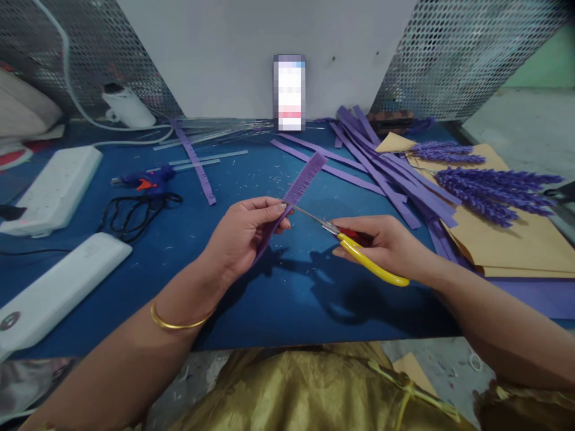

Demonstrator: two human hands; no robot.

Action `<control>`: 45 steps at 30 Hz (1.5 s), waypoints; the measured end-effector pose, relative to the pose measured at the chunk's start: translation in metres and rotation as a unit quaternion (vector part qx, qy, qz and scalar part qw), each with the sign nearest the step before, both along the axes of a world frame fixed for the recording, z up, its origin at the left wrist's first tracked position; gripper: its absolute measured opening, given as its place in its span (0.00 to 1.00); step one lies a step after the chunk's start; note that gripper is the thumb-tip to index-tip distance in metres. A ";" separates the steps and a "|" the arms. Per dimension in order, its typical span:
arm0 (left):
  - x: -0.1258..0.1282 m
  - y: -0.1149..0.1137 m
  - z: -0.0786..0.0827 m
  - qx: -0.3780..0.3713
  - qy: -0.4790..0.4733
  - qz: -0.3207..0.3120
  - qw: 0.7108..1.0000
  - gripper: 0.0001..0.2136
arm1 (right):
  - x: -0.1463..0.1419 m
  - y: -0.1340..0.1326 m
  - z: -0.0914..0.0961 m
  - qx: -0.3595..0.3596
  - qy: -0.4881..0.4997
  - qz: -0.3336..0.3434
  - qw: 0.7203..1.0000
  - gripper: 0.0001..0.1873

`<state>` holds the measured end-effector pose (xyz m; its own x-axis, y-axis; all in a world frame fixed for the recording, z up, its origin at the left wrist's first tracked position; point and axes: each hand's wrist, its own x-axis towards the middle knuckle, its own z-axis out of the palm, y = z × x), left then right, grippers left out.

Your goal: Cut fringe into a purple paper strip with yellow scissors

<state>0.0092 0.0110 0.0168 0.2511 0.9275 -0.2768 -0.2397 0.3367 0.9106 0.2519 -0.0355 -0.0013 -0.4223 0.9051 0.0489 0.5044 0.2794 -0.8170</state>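
Observation:
Between the thumb and fingers of my left hand [256,230] is a purple strip [306,178], tilted up to the right. Its upper part has a row of short slits along one edge, like a comb. My right hand [381,239] is closed around a pair of scissors [372,263] with a yellow handle; a red part shows under the fingers. The scissor blades point left and their tips meet the strip's edge beside my left thumb. The strip's lower end runs behind my left hand, partly hidden.
Several purple strips [381,161] lie at the back right. Purple flower sprigs [489,185] rest on brown paper [530,245]. A blue glue gun [150,179], clear sticks [211,158] and white power strips [67,185] are on the left. A phone [290,93] stands against the back panel.

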 end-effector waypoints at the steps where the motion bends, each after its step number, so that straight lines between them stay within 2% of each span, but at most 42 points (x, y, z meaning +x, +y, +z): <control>1: -0.001 0.001 0.000 -0.014 -0.008 -0.008 1.000 0.05 | 0.000 0.000 0.000 -0.019 0.016 0.004 1.000 0.15; 4: -0.002 0.002 0.000 -0.040 -0.026 -0.025 0.999 0.06 | 0.001 0.002 -0.001 -0.054 0.047 0.010 0.997 0.14; 8: -0.003 0.003 -0.002 -0.036 -0.022 -0.023 0.999 0.06 | -0.001 0.002 -0.002 -0.056 0.054 0.004 0.997 0.15; 13: -0.003 0.002 -0.003 0.001 0.008 -0.018 1.000 0.07 | -0.003 0.003 -0.003 -0.016 0.025 -0.008 1.000 0.20; 22: -0.004 0.005 -0.012 0.041 0.043 -0.013 0.998 0.07 | -0.006 0.006 0.005 0.077 -0.076 -0.002 0.994 0.17; 27: -0.001 0.009 -0.006 0.066 0.052 -0.008 0.996 0.08 | -0.003 0.009 0.007 0.124 -0.100 -0.012 0.987 0.19; 34: 0.007 0.012 0.006 0.077 0.050 0.019 0.996 0.10 | -0.001 0.014 0.012 0.152 -0.118 -0.025 0.981 0.20; 45: 0.009 0.023 -0.003 0.071 0.052 0.073 0.993 0.12 | -0.004 0.033 0.020 0.150 -0.142 -0.023 0.978 0.16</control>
<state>0.0180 0.0340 0.0134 0.0877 0.9834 -0.1587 -0.1786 0.1723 0.9687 0.2478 -0.0022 0.0192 -0.4169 0.8863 0.2016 0.7170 0.4570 -0.5264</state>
